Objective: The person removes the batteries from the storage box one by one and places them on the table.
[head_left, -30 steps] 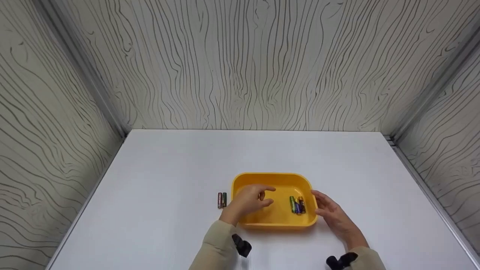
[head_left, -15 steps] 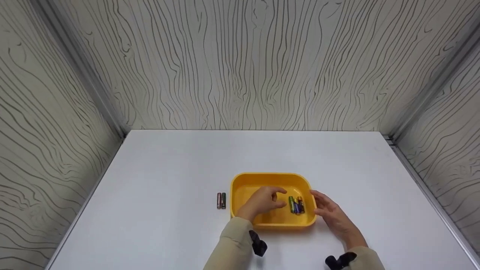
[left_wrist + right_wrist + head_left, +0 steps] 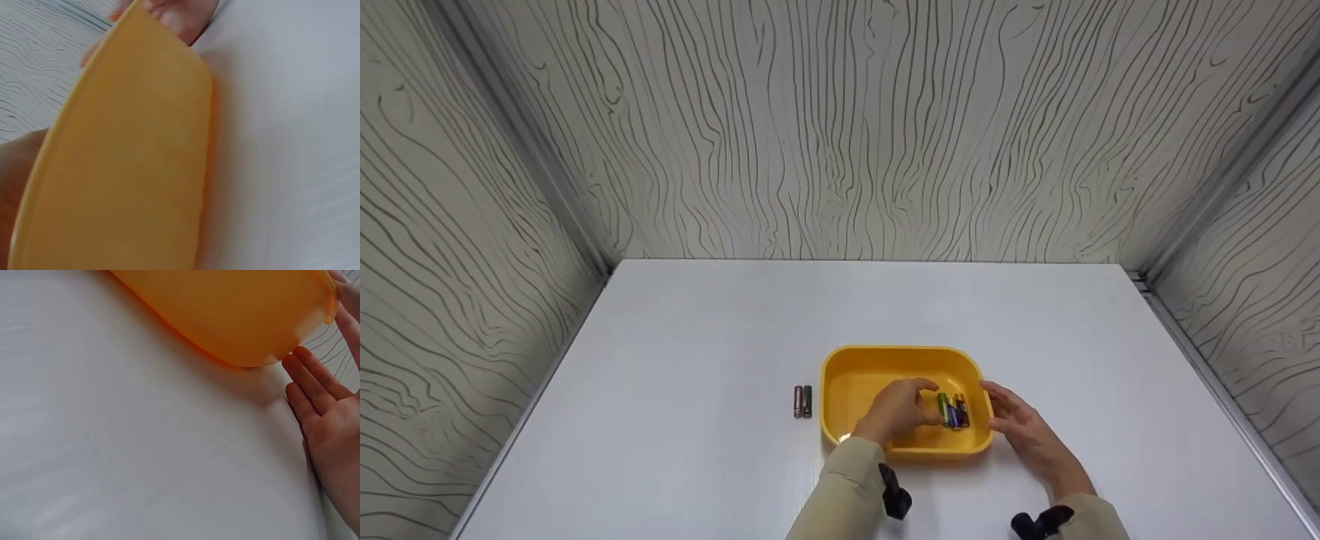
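White table (image 3: 697, 360): base surface.
Yellow tray (image 3: 915, 453): on table.
Left hand (image 3: 896, 409): inside tray, thumb and finger parted, gripping nothing.
Right hand (image 3: 1026, 431): loose fingers touch tray's right end.
Tray batteries (image 3: 955, 415): right end, beside left fingertips.
Table batteries (image 3: 808, 402): two, left of tray.
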Demonstrator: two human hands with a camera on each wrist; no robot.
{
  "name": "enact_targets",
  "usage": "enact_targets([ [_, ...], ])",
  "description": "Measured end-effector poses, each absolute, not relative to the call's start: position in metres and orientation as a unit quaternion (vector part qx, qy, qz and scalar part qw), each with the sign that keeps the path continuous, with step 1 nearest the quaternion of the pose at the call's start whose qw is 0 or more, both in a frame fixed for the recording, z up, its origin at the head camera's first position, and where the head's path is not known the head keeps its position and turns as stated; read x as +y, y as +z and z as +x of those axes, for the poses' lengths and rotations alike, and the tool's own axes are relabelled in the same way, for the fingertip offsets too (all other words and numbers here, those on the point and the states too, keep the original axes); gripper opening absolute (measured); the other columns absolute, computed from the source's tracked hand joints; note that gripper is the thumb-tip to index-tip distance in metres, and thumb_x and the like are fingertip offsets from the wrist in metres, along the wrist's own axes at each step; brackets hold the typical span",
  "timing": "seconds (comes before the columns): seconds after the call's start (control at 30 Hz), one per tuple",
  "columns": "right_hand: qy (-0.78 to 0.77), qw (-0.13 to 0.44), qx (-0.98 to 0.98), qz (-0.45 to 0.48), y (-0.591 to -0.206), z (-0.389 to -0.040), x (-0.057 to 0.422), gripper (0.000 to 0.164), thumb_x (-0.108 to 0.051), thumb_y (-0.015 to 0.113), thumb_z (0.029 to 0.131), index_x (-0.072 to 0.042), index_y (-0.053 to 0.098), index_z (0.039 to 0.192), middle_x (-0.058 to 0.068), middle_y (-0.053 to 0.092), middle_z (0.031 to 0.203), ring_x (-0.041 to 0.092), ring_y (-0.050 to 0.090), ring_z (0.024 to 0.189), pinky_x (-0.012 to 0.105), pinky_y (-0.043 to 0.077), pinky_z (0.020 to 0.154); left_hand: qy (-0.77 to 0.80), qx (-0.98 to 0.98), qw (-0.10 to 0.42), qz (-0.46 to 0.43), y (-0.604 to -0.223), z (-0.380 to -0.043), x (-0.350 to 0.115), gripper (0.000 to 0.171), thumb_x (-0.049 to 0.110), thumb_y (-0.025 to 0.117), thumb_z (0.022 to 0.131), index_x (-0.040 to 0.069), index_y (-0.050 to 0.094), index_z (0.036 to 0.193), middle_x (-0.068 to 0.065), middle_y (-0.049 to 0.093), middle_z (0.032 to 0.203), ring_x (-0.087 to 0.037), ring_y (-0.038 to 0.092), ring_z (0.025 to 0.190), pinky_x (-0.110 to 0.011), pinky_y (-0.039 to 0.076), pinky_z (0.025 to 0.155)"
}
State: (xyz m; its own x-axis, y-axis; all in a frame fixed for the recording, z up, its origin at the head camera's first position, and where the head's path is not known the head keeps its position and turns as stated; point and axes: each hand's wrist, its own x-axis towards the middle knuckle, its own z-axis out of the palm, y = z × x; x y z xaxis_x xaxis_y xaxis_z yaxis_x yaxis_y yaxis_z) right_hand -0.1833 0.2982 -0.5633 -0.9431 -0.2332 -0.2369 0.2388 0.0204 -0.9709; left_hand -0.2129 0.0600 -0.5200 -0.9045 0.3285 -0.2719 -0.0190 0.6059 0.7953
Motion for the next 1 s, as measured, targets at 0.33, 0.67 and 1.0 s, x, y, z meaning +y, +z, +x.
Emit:
enact_targets([
  [0.33, -0.705, 0.166, 0.69, 0.008, -0.564, -0.183, 0.298, 0.065, -0.01, 0.06, 0.092, -0.01, 0.03, 0.15, -0.034, 0.045, 0.132, -0.023, 0.043, 0.119, 0.013, 0.031, 0.107, 0.357, 0.913, 0.175, 0.096, -0.527, -0.212, 0.073, 0.052, 0.026, 0.082, 0.076, 0.023, 0.064, 0.124, 0.002, 0.066, 0.123, -0.015, 0.059, 0.106, -0.036, 0.045, 0.107],
  [0.67, -0.713, 0.165, 0.681, -0.033, -0.566, -0.183, 0.301, 0.064, -0.008, 0.057, 0.094, -0.007, 0.028, 0.15, -0.033, 0.046, 0.133, -0.021, 0.044, 0.12, 0.003, 0.035, 0.098, 0.312, 0.931, 0.162, 0.092, -0.53, -0.209, 0.08, 0.057, 0.034, 0.081, 0.075, 0.025, 0.061, 0.127, 0.003, 0.067, 0.12, -0.015, 0.059, 0.105, -0.035, 0.044, 0.107],
  [1.0, -0.713, 0.166, 0.68, -0.026, -0.567, -0.184, 0.3, 0.062, -0.009, 0.058, 0.094, -0.009, 0.03, 0.149, -0.031, 0.049, 0.133, -0.016, 0.047, 0.122, 0.004, 0.038, 0.097, 0.294, 0.939, 0.154, 0.094, -0.533, -0.212, 0.082, 0.052, 0.038, 0.08, 0.076, 0.026, 0.063, 0.124, 0.005, 0.068, 0.112, -0.013, 0.058, 0.096, -0.035, 0.045, 0.105],
])
